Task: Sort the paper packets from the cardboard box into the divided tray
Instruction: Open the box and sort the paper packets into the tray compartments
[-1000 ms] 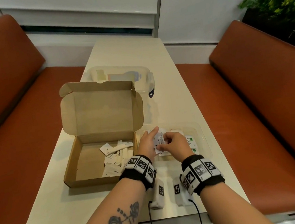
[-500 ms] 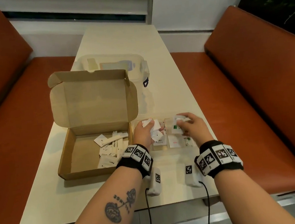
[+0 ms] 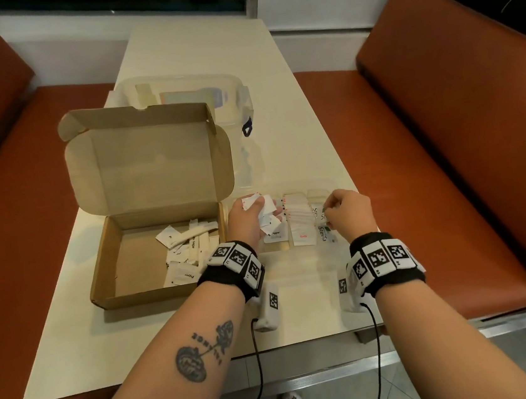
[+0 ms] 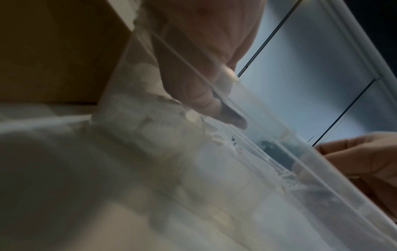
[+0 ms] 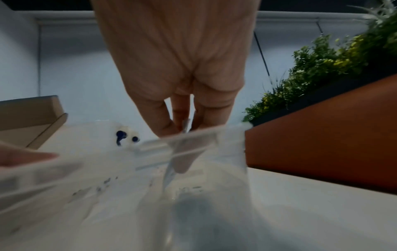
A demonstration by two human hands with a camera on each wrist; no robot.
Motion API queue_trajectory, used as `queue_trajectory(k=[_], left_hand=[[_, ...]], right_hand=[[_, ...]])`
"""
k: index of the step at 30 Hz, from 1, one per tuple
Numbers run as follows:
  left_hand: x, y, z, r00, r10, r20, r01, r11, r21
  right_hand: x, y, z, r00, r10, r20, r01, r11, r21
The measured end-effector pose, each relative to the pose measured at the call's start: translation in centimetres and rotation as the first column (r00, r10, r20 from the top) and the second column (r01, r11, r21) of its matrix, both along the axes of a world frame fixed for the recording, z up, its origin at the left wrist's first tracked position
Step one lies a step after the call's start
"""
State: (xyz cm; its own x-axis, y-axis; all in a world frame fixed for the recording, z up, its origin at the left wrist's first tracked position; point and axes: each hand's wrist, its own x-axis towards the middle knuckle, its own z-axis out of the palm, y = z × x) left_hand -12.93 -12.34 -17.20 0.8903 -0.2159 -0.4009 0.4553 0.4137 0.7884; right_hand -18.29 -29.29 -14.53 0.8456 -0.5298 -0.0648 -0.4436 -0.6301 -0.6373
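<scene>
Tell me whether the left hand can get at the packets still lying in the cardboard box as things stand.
Probably yes for reach: the cardboard box stands open right beside the left hand, lid folded back, loose packets uncovered. But that hand already holds a bunch of packets over the divided tray, so it should unload first.

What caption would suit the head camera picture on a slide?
Left hand holds a bunch of packets over the divided tray while the right hand places one; more wait in the cardboard box.
</scene>
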Motion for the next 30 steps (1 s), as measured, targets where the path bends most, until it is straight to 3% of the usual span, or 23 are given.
queue_trajectory(k=[3, 8, 14, 20, 30], left_hand=[[0.0, 0.0, 0.2, 1.0, 0.001, 0.001, -0.001, 1.0, 0.007], [-0.2, 0.1, 0.3, 1.0, 0.004, 0.002, -0.004, 1.0, 0.009], [-0.3, 0.1, 0.4, 1.0, 0.003, 0.004, -0.003, 1.0, 0.019], [-0.2, 0.0, 0.4, 1.0, 0.005, -0.006, -0.005, 1.0, 0.0], [-0.2, 0.1, 0.8, 1.0, -0.026, 0.003, 0.026, 0.999, 0.043]], right_hand=[[-0.2, 0.5, -0.5, 0.998, -0.041, -0.04, 0.036, 0.992, -0.125], [-0.2, 0.7, -1.3, 0.99, -0.111, -0.088, 0.101, 0.989, -0.108], [0.2, 1.1, -2.0, 0.964, -0.067, -0.258, 0.043, 0.994, -0.099], [0.7, 1.4, -1.3, 0.922, 0.0, -0.387, -0.083, 0.977, -0.196], [0.9, 1.5, -0.1, 0.904, 0.051, -0.424, -0.211, 0.916, -0.34]])
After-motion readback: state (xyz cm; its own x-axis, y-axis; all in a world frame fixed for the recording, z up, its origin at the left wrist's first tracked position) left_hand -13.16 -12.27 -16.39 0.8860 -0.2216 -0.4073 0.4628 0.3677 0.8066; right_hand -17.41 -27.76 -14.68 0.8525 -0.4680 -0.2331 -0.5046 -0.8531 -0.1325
